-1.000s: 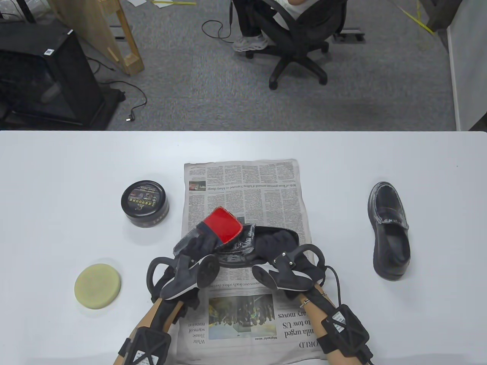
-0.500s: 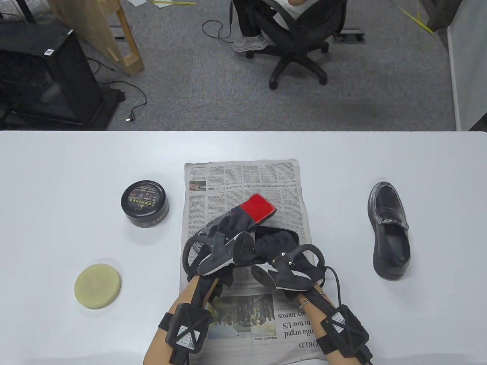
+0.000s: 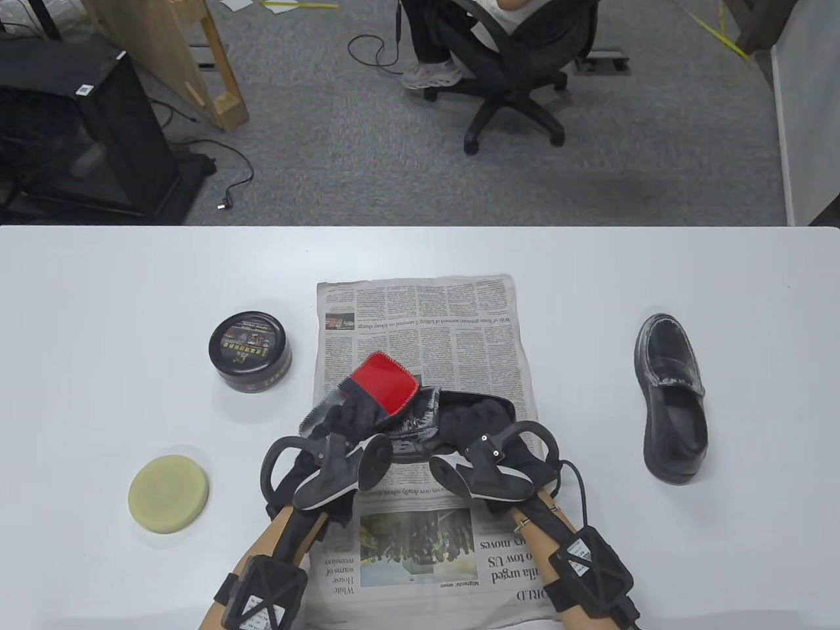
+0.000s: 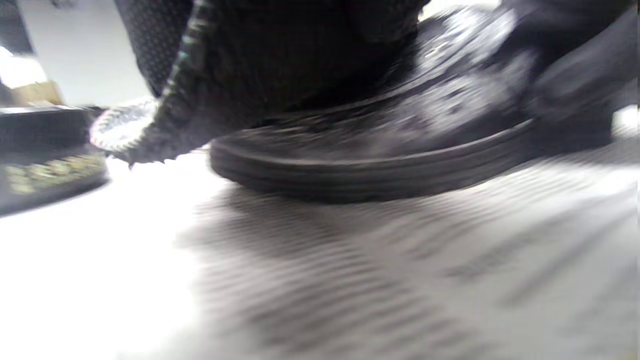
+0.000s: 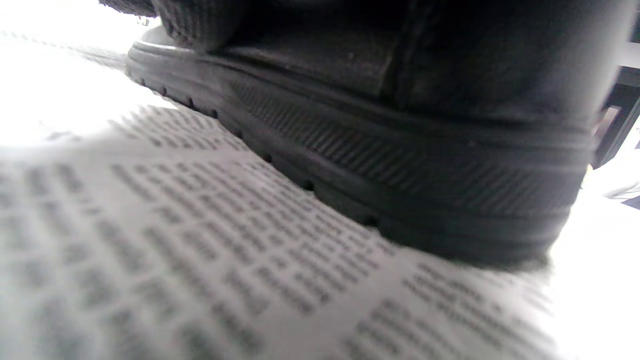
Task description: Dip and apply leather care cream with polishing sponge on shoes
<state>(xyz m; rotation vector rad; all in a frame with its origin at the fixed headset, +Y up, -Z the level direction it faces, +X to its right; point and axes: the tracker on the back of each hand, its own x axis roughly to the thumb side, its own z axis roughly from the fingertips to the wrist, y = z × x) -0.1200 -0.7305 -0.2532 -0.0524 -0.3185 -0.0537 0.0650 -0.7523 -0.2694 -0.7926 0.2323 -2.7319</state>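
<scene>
A black shoe (image 3: 415, 438) lies on the newspaper (image 3: 420, 315), its ribbed sole filling the left wrist view (image 4: 380, 165) and the right wrist view (image 5: 400, 165). My left hand (image 3: 341, 423) grips a grey cloth with a red patch (image 3: 384, 384) and presses it on the shoe's front. My right hand (image 3: 476, 420) holds the shoe at its opening. The closed black cream tin (image 3: 250, 351) stands left of the paper. The round yellow sponge (image 3: 169, 493) lies untouched at the near left.
A second black shoe (image 3: 672, 397) lies on the white table (image 3: 131, 275) at the right, toe away from me. Beyond the far table edge a person sits on an office chair (image 3: 508, 79).
My left hand swept the cloth up and right over the shoe, then back down and left to where it began. The right hand and shoe stayed put.
</scene>
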